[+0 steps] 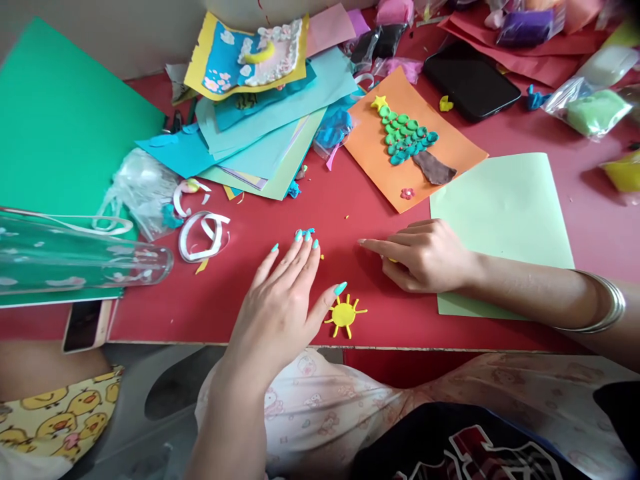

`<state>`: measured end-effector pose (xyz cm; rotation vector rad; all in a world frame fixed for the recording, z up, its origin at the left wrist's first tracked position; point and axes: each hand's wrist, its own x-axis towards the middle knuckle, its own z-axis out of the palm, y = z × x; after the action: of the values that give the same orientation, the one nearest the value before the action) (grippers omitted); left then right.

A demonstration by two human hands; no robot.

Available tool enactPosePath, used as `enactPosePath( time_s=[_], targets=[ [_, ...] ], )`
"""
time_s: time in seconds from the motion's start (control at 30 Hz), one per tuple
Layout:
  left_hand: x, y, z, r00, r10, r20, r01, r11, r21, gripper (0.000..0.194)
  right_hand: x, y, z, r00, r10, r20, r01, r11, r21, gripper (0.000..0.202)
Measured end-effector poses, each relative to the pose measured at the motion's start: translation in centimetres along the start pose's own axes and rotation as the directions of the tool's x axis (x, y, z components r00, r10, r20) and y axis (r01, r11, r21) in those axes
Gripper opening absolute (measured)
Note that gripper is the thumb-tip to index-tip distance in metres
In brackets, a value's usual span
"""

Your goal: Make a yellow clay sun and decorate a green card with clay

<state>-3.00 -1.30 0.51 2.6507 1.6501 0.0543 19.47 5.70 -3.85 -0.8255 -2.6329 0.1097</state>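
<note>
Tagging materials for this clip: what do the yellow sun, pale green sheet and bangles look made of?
Yellow sun: probably modelling clay, mostly matte; soft rounded edges, slightly uneven strip-like rays.
Pale green sheet: likely paper or thin card, matte; flat, thin, crisp edges.
Bangles: seemingly metal, shiny silver; bright highlights along thin rings, though coated plastic isn't ruled out.

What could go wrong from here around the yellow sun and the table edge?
The left hand is right by the yellow sun; a small slip might bend its thin rays. The phone appears to overhang the near edge of the red table, so a bump could knock it off.
</note>
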Motion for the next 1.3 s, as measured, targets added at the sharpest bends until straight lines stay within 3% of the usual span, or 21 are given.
enactPosePath(
  time_s=[0.27, 0.57, 0.73, 0.83, 0.93, 1.13, 1.3],
  targets=[
    [-1.2, 0.0, 0.9, 0.998, 0.041, 0.04, -0.038, 0.997, -0.073, 0.061, 0.4, -0.3, -0.5, 0.982, 0.038, 0.188, -0.023, 0.997, -0.079, 0.046],
    [-0.7, -0.2, 1.9, 0.989, 0.108, 0.104, -0.094, 0.987, -0.13, 0.062, 0.2, -0.1, 0.0, 0.995, 0.041, 0.092, -0.037, 0.999, -0.04, 0.045],
    [-0.9, -0.6, 2.0, 0.998, 0.064, 0.014, -0.062, 0.991, -0.116, 0.065, 0.0, -0.1, 0.0, 0.999, 0.03, 0.026, -0.03, 1.0, -0.004, 0.043],
    [-1.1, -0.5, 1.8, 0.99, 0.132, -0.053, -0.138, 0.981, -0.139, 0.066, 0.1, -0.1, -0.1, 0.999, 0.03, -0.043, -0.029, 0.999, 0.025, 0.035],
    [-1.0, -0.1, 2.0, 0.98, 0.194, -0.052, -0.2, 0.97, -0.141, 0.066, 0.2, -0.2, -0.2, 0.997, 0.023, -0.078, -0.021, 0.999, 0.026, 0.032],
    [-0.2, 0.2, 2.4, 0.99, 0.142, 0.014, -0.14, 0.984, -0.112, 0.073, 0.3, -0.1, -0.1, 1.0, 0.001, 0.004, -0.001, 0.999, -0.033, 0.035],
    [-1.0, 0.0, 1.8, 0.992, 0.074, -0.105, -0.076, 0.997, -0.024, 0.072, 0.2, -0.2, -0.1, 0.998, -0.029, 0.063, 0.035, 0.995, -0.089, 0.038]
  ],
)
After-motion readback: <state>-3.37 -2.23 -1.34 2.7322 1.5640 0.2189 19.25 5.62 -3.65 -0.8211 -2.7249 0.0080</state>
